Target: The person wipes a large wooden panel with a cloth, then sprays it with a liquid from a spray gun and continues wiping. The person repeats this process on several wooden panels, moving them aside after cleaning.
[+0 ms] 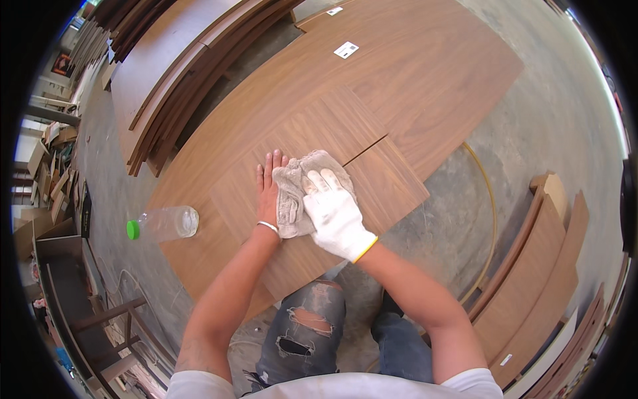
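Note:
My right hand, in a white knit glove with a yellow cuff edge, presses a crumpled beige cloth against a smaller wood-grain panel. Its fingers are bent over the cloth. Bare and wearing a pale wristband, my left hand rests with fingers stretched out on the same panel. The cloth lies against its right side and hides part of it. Beneath is a larger brown wood-grain board. A clear plastic bottle with a green cap lies on its side at the board's left edge.
Stacked brown panels stand at the upper left. Curved wooden pieces lie at the lower right, near a yellow hose on the concrete floor. Offcuts and a dark frame are along the left.

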A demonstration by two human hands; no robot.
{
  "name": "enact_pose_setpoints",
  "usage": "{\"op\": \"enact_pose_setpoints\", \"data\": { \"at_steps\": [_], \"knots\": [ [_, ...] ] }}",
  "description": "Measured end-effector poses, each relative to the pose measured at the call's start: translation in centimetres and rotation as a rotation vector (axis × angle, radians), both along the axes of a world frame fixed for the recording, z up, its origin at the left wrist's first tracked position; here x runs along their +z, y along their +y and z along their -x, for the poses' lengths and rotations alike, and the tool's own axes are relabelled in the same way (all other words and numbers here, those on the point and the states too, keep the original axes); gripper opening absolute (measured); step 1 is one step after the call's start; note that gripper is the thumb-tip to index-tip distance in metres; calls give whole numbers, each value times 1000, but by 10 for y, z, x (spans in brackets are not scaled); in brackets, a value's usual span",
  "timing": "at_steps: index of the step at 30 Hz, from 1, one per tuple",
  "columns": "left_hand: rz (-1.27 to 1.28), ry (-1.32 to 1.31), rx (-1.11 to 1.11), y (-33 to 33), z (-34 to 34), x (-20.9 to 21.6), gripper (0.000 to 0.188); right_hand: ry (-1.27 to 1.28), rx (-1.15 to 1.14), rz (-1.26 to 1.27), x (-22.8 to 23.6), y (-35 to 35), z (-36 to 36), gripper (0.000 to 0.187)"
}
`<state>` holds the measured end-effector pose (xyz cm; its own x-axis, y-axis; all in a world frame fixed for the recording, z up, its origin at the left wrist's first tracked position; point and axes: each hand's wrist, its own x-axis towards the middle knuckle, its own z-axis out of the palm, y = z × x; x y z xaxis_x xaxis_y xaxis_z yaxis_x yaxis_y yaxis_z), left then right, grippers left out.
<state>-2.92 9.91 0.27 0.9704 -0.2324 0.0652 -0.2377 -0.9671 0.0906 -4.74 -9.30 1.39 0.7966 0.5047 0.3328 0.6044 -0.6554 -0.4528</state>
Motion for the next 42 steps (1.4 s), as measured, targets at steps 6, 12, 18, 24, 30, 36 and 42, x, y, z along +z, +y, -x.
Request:
{"op": "enact_pose_setpoints", "data": {
  "at_steps": [6,12,18,24,30,36,42],
  "knots": [
    [116,85,-33,-6,13,6,77,209,-672,62,-2,-126,-122,46],
    [132,99,-63,9,20,14,69,-41,-274,107,-7,-46,-58,54],
    [161,97,-119,5,16,12,66,100,-493,270,-3,-32,-182,44],
    [134,296,-73,17,14,21,59,196,84,198,5,102,-133,52],
    [230,53,-98,16,22,16,62,126,-10,115,6,10,-184,36],
    [242,9,-105,17,14,1,60,224,-528,332,-6,-37,-184,80],
    [247,-125,83,-31,34,-8,63,-76,-309,485,-16,4,-172,73]
  ]
}}
